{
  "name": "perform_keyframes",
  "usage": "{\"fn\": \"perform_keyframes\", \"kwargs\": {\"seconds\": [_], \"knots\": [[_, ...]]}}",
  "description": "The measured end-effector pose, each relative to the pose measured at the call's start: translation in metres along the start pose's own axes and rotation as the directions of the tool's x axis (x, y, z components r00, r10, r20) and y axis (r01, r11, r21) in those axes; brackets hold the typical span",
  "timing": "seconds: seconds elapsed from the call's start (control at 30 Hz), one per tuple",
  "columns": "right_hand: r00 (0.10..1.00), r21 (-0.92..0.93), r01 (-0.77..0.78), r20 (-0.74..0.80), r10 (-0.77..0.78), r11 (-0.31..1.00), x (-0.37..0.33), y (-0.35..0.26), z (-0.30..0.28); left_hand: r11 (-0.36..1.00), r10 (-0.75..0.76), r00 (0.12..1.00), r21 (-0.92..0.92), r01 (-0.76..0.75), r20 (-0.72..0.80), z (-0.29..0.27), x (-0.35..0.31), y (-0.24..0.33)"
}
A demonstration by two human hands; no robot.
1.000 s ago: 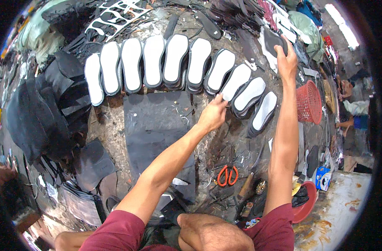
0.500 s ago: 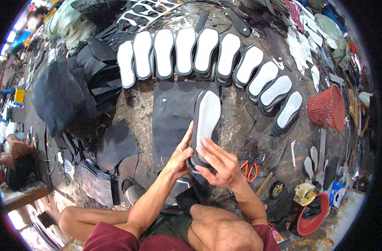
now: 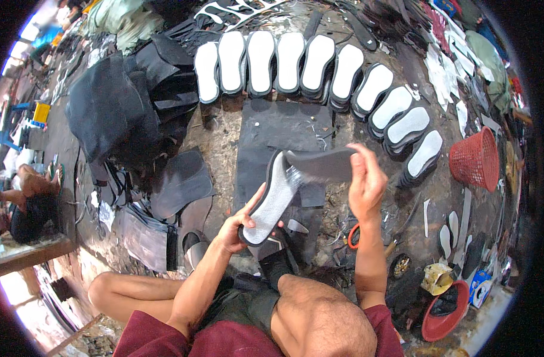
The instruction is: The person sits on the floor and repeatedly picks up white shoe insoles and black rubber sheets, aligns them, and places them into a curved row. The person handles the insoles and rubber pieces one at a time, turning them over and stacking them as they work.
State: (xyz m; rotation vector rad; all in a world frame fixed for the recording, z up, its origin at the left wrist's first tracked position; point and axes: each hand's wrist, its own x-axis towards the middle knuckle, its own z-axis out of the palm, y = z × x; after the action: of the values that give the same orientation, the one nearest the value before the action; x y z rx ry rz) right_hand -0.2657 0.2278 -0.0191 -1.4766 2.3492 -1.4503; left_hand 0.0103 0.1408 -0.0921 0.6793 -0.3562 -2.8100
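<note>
My left hand (image 3: 237, 231) is wrapped round the lower end of a shoe sole (image 3: 269, 205) with a greyish-white top and a black edge. It lies tilted in front of me, over the dark sheet. My right hand (image 3: 367, 185) grips one end of a dark sole piece (image 3: 324, 168), blurred by motion. That piece's far end meets the upper end of the white-topped sole, and the two spread apart in a V. Whether they are joined there I cannot tell. Beyond them, several stacks of white-topped black soles (image 3: 290, 62) stand in an arc.
A flat black sheet (image 3: 257, 128) lies on the floor ahead. Dark material is heaped at left (image 3: 108, 113). At right are a red basket (image 3: 474, 159), a red bowl (image 3: 428, 329), loose white strips (image 3: 426, 218) and an orange-red handle (image 3: 353, 237), partly behind my right forearm.
My right hand has left the lower end of the sole and swung up and right with the dark piece, spreading it from the white-topped sole. The left hand has shifted slightly left, still gripping.
</note>
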Motion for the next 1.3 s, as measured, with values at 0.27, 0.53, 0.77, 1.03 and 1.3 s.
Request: {"fn": "perform_keyframes", "kwargs": {"seconds": [0.27,0.53,0.77,1.03,1.3], "knots": [[0.793,0.336,-0.441,-0.288,0.536,0.832,0.011,0.084,-0.070,0.975,-0.005,0.999,-0.223,-0.006,-0.045,-0.071,-0.047,0.006],[0.977,-0.578,0.111,0.213,0.019,0.809,-0.139,0.038,-0.105,0.974,-0.120,0.993,-0.192,0.120,0.013,-0.090,-0.056,0.008],[0.959,-0.005,-0.171,0.227,0.167,0.985,-0.152,0.004,-0.072,0.792,-0.610,0.789,0.084,0.605,0.068,-0.051,-0.011,-0.040],[0.872,0.199,-0.478,-0.005,0.489,0.855,-0.065,0.043,-0.109,-0.490,0.244,0.870,0.829,-0.270,0.428,-0.064,0.087,0.000],[0.674,0.310,-0.572,-0.350,0.650,0.760,-0.041,0.055,-0.069,-0.065,-0.007,0.999,0.997,0.050,-0.051,-0.066,0.172,0.099]]}}
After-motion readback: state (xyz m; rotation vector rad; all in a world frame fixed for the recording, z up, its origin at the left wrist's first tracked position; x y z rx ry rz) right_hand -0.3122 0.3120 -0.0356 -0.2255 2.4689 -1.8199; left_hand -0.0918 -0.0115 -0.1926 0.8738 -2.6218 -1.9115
